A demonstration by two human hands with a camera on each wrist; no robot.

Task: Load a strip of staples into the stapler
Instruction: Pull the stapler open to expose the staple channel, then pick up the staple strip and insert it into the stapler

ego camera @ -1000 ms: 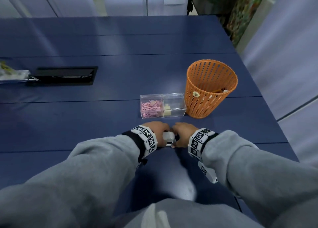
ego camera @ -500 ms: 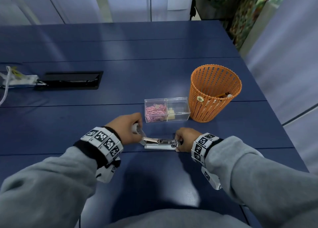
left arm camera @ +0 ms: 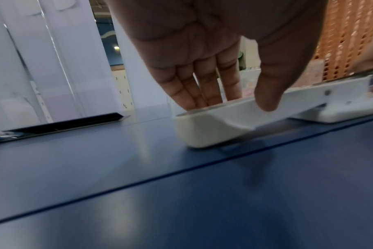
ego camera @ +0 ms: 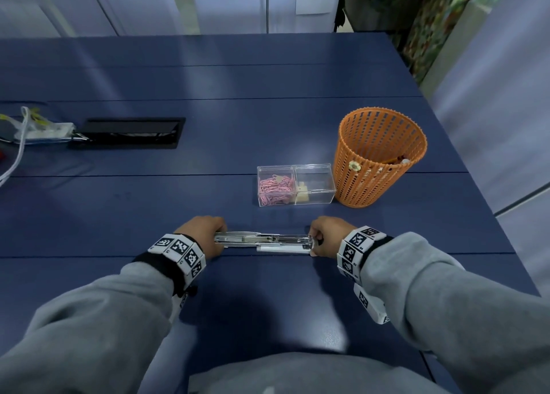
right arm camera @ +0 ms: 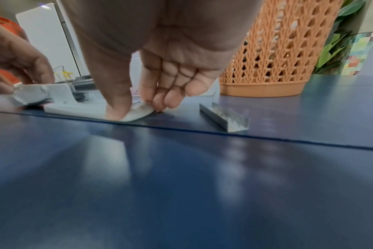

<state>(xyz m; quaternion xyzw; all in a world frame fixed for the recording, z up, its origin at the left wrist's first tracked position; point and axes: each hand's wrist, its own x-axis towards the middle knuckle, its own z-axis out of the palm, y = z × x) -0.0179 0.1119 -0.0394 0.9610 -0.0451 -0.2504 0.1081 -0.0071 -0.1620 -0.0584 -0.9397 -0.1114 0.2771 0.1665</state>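
Observation:
A white stapler (ego camera: pixel 265 241) lies opened out flat on the blue table (ego camera: pixel 208 185), its metal staple channel facing up. My left hand (ego camera: pixel 202 233) pinches the swung-out top cover (left arm camera: pixel 213 128) at the left end, thumb on the near side and fingers on the far side. At the right end, my right hand (ego camera: pixel 327 236) pinches the base (right arm camera: pixel 79 109) between thumb and fingertips. A silver strip of staples (right arm camera: pixel 224 116) lies loose on the table just right of my right hand (right arm camera: pixel 140 109); the head view does not show it.
A clear two-part box (ego camera: pixel 294 185) with pink paper clips stands just beyond the stapler. An orange mesh basket (ego camera: pixel 378 158) is to its right. A black cable hatch (ego camera: pixel 128 133) and a power strip with cables (ego camera: pixel 38 130) sit far left. The table's right edge is near.
My hands have moved apart. The left hand swung the stapler's cover out to the left, so the stapler went from folded between both hands to lying open and flat.

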